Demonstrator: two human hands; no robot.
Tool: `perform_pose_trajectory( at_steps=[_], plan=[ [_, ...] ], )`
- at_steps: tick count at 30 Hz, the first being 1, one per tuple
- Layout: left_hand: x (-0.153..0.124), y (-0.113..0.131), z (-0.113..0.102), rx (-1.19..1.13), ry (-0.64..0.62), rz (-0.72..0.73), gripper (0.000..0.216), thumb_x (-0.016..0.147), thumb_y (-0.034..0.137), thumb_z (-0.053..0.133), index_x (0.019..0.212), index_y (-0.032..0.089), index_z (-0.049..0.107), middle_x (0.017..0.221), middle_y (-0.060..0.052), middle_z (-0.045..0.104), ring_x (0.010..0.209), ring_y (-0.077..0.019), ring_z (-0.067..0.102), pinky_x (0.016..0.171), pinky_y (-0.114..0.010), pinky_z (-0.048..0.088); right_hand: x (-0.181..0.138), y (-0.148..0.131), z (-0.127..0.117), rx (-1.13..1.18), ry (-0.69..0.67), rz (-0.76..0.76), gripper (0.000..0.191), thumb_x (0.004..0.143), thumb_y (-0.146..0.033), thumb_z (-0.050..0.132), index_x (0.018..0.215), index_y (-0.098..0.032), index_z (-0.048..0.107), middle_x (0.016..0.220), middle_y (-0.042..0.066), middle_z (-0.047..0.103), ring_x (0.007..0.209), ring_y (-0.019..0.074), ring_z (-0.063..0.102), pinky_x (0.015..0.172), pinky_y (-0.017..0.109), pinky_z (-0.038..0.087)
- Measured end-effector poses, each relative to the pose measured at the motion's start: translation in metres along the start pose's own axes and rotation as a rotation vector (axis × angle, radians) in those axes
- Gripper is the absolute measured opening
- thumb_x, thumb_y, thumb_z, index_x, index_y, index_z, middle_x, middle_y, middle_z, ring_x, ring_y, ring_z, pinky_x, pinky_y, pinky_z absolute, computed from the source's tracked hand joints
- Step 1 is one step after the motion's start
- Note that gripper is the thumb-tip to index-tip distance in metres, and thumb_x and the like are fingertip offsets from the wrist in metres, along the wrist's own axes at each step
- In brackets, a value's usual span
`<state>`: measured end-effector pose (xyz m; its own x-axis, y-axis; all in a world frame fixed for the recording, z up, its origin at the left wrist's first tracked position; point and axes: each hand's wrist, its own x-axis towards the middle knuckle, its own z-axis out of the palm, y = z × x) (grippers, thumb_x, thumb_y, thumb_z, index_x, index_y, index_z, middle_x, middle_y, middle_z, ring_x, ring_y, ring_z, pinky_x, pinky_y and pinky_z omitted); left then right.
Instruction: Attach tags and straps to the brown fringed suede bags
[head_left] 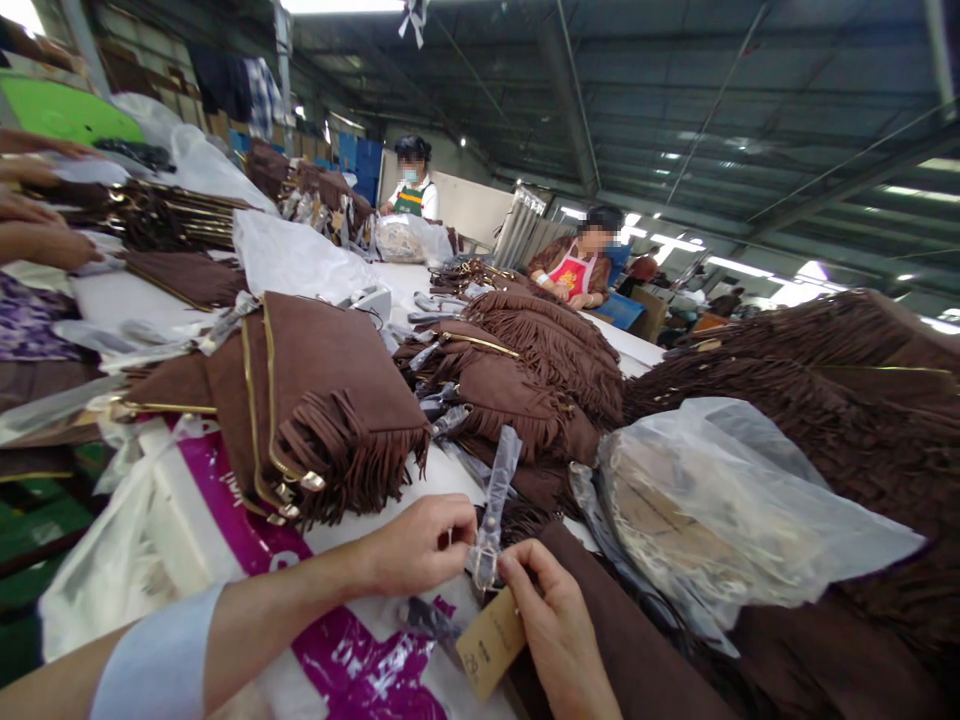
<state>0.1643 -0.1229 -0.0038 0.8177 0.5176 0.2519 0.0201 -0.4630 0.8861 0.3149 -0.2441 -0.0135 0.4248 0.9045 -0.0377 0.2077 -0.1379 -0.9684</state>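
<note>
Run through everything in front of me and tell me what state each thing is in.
left hand: pinching the wrapped strap.
right hand: pinching the cardboard tag.
wrapped strap: upright, sleeved in clear plastic.
cardboard tag: hanging under the strap.
fringed bag: lying flat, fringe loose.
plastic bag: crumpled, something inside.

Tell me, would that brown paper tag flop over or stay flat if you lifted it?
Probably stays fairly flat: the paper tag looks like thin card, sticking out straight from the right hand. Likely very light, and it could crease if squeezed, being so thin.
</note>
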Motion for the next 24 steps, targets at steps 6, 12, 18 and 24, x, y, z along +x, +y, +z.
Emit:
perform_pose_trajectory(
  at_steps=[6, 12, 18, 24],
  plan=[
    [0.003, -0.003, 0.009, -0.823, -0.129, -0.353, 0.013, 0.054, 0.018, 0.060, 0.066, 0.014, 0.058, 0.065, -0.001, 0.064, 0.061, -0.0138, 0.057, 0.064, -0.025, 0.043, -0.002, -0.012, 0.000, 0.589, -0.109, 0.274, 0.039, 0.057, -0.045, 0.091, 0.078, -0.020, 0.069, 0.072, -0.001, 0.069, 0.063, 0.0125, 0.058, 0.060, 0.021, 0.046],
    [0.005, -0.007, 0.009, -1.162, -0.142, -0.463, 0.019, 0.055, 0.019, 0.064, 0.069, 0.016, 0.053, 0.070, -0.006, 0.072, 0.054, -0.0118, 0.058, 0.055, -0.021, 0.040, -0.005, -0.016, -0.011, 0.830, -0.147, 0.373, 0.037, 0.055, -0.031, 0.094, 0.086, -0.019, 0.078, 0.088, 0.006, 0.077, 0.075, 0.0167, 0.071, 0.068, 0.024, 0.055],
    [0.003, 0.000, 0.004, -1.203, -0.002, -0.534, 0.023, 0.054, 0.019, 0.068, 0.071, 0.015, 0.054, 0.087, -0.010, 0.074, 0.056, -0.0091, 0.057, 0.045, -0.018, 0.025, -0.005, -0.008, -0.021, 0.892, -0.177, 0.251, 0.051, 0.054, -0.020, 0.090, 0.103, -0.022, 0.077, 0.115, 0.012, 0.073, 0.099, 0.0245, 0.071, 0.081, 0.030, 0.057],
    [0.002, 0.000, 0.009, -1.119, 0.037, -0.529, 0.029, 0.050, 0.010, 0.061, 0.078, 0.011, 0.066, 0.084, -0.005, 0.072, 0.043, -0.0031, 0.047, 0.040, -0.019, 0.010, -0.003, 0.003, -0.019, 0.804, -0.133, 0.164, 0.050, 0.057, -0.030, 0.093, 0.103, -0.021, 0.077, 0.117, 0.011, 0.073, 0.112, 0.0247, 0.066, 0.095, 0.030, 0.052]
  ],
)
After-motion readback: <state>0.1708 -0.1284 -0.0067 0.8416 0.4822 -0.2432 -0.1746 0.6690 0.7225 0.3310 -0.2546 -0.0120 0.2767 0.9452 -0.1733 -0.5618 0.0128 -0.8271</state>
